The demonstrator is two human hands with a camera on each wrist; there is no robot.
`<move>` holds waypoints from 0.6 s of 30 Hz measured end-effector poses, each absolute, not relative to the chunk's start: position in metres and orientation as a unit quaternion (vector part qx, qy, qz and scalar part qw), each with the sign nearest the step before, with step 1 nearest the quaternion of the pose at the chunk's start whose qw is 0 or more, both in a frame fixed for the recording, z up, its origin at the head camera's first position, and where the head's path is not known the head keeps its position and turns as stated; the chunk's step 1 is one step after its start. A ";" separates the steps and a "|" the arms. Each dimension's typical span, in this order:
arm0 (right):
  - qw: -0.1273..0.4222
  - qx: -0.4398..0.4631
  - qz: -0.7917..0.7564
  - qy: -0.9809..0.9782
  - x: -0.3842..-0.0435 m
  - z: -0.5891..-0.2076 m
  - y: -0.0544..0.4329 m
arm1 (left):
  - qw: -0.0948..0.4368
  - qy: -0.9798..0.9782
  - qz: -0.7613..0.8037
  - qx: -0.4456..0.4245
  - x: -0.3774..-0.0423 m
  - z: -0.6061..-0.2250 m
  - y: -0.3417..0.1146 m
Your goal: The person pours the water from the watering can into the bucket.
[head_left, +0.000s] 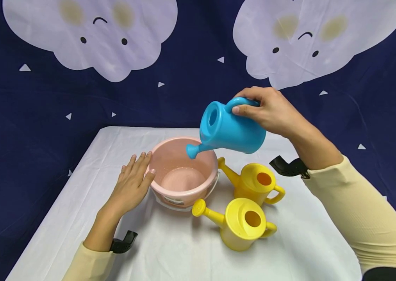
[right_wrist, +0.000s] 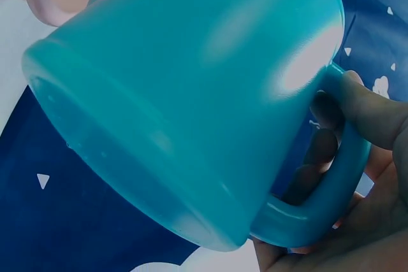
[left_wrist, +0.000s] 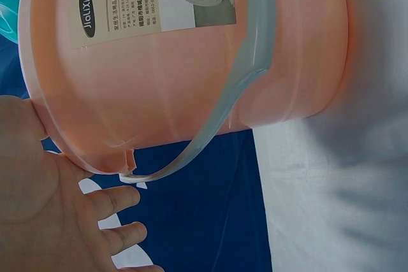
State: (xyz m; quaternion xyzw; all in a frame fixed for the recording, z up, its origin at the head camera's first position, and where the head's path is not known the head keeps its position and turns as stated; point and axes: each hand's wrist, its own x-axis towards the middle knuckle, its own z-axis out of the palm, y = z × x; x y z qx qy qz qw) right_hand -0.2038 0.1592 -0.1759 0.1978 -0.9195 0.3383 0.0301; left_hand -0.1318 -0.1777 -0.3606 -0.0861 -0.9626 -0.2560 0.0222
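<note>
A blue watering can hangs tilted in the air, its spout head pointing down over the inside of a pink bucket. My right hand grips the can by its handle; the right wrist view shows the fingers curled round that handle. At the bucket's left rim, my left hand rests with its fingers straight, touching the edge. In the left wrist view the bucket's label and grey carrying handle show beside the spread fingers.
Two yellow watering cans stand right of the bucket: one behind, one in front, both spouts facing left. A white cloth covers the table. Behind hangs a dark blue curtain printed with clouds.
</note>
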 end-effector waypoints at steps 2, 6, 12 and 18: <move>0.033 0.196 0.340 -0.919 -0.204 -0.176 0.160 | 0.022 -0.962 -0.257 -0.086 -0.132 -0.361 -0.178; 0.039 0.191 0.345 -0.918 -0.205 -0.176 0.161 | 0.023 -0.962 -0.257 -0.086 -0.132 -0.361 -0.178; 0.041 0.182 0.355 -0.916 -0.207 -0.178 0.164 | 0.024 -0.963 -0.256 -0.086 -0.132 -0.361 -0.178; 0.046 0.169 0.383 -0.907 -0.210 -0.181 0.170 | 0.022 -0.962 -0.257 -0.085 -0.132 -0.361 -0.178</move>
